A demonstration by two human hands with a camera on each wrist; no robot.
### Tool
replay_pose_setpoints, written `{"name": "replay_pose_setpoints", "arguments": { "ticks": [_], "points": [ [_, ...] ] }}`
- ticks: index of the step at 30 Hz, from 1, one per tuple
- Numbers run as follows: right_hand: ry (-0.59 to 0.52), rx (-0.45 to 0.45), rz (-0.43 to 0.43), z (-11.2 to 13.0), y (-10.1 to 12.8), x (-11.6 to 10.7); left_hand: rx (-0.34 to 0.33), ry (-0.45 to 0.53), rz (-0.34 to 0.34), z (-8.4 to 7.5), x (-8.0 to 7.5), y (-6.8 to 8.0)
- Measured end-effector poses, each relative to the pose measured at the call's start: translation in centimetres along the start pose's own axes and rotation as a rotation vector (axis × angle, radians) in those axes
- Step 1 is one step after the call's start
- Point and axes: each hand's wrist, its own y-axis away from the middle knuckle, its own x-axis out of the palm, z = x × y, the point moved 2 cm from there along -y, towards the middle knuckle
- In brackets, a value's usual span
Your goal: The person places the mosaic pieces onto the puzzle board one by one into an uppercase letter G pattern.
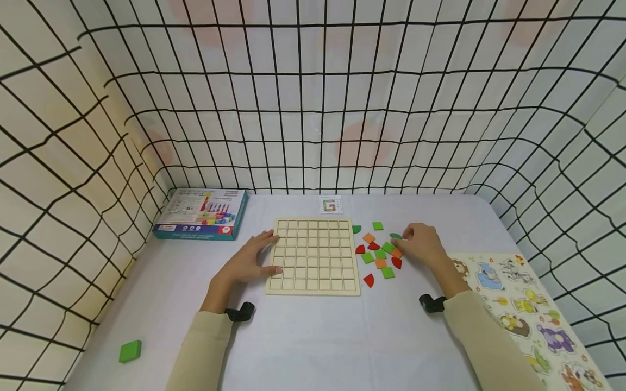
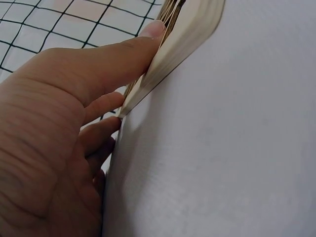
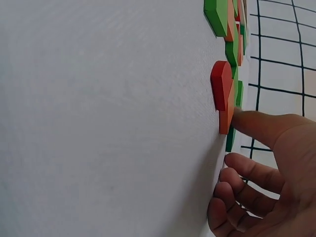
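A pale wooden grid board [image 1: 315, 258] lies flat on the white table with bare squares. At its left edge rests my left hand [image 1: 246, 260], fingers spread; the left wrist view shows the thumb [image 2: 128, 54] on the board's face. Right of the board lie loose green, orange and red pieces, squares and rounded wedges. Over their right side is my right hand [image 1: 424, 244]. Seen from the right wrist, its thumb touches or nearly touches an orange piece [image 3: 224, 122] beside a red wedge [image 3: 220, 86]. Its other fingers [image 3: 252, 170] are bent, with nothing visible between them and the thumb.
A small card [image 1: 331, 205] with a coloured G-shaped pattern lies behind the board. Back left is a printed box [image 1: 200, 214]; front left, a green block [image 1: 130, 351]. An animal-print sheet [image 1: 518, 301] covers the right side. Black wire mesh [image 1: 313, 111] encloses the back and sides.
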Motion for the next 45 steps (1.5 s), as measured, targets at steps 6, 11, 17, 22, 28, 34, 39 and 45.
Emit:
{"name": "replay_pose_setpoints", "arguments": {
  "ticks": [6, 11, 17, 22, 28, 34, 39, 45],
  "points": [
    [-0.057, -0.005, -0.003, 0.2, 0.1, 0.2, -0.022, 0.001, 0.011, 0.0, 0.1, 0.0],
    [-0.094, -0.004, -0.020, 0.8, 0.1, 0.3, -0.034, -0.005, 0.031, -0.3, 0.1, -0.1],
    [-0.117, -0.039, -0.043, 2.2, -0.5, 0.5, -0.018, -0.039, 0.041, -0.6, 0.1, -0.3],
    [-0.146, -0.058, -0.036, 4.0, -0.8, 1.1, -0.016, -0.061, 0.043, -0.4, 0.1, -0.3],
    [-0.216, -0.109, -0.015, 6.7, -1.0, 2.0, -0.016, -0.072, 0.040, -0.4, 0.2, -0.2],
    [-0.239, -0.169, -0.001, 10.1, -1.1, 3.3, -0.022, -0.060, 0.029, -0.3, 0.0, -0.3],
    [-0.276, -0.232, 0.030, 12.8, -1.2, 4.7, -0.019, -0.056, 0.029, -0.5, 0.0, -0.4],
    [-0.282, -0.258, 0.085, 15.5, -1.5, 7.1, -0.021, -0.064, 0.035, -0.5, 0.1, -0.3]
  ]
}}
